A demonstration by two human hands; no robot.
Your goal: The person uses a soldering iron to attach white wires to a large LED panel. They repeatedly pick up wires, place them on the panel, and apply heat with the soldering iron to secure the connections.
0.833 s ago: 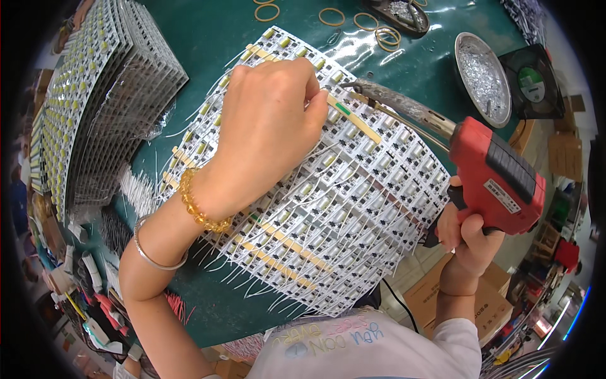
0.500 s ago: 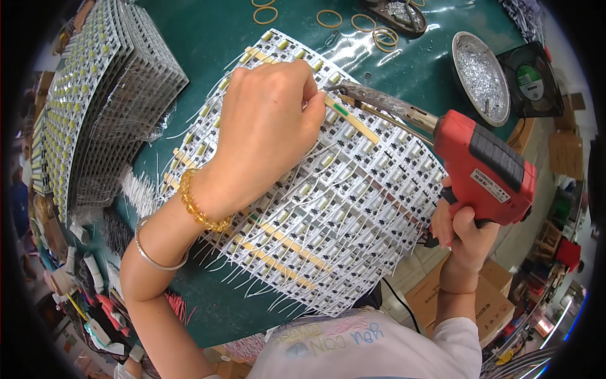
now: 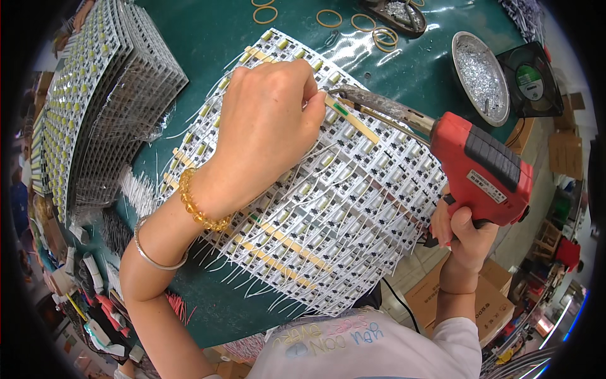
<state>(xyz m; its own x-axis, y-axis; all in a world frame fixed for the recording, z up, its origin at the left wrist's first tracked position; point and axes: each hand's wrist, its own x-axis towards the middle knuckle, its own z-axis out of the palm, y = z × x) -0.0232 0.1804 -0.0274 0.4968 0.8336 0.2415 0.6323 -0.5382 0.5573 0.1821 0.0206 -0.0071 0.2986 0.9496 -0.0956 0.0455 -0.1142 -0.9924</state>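
Soldering on a panel (image 3: 315, 208) of small circuit boards, mid-worktop (image 3: 208, 38).

Left hand (image 3: 265, 136) pressed on panel, fingers pinched at iron tip; right hand (image 3: 464, 230) clenched round red soldering gun (image 3: 486, 174). Probably light, thin, fragile; best held flat by edges.

Board panel (image 3: 328, 208) lies mid-table; stacked boards (image 3: 95, 107) sit left, metal dish (image 3: 481, 77) behind-right, probably a fan (image 3: 533, 79) beside it.

The left hand (image 3: 268, 129) covers part of the circuit-board panel (image 3: 328, 208), and its fingertips hide what they pinch — too small to tell. The stacked boards (image 3: 95, 101) and the black fan (image 3: 533, 82) run off into the dark rim.
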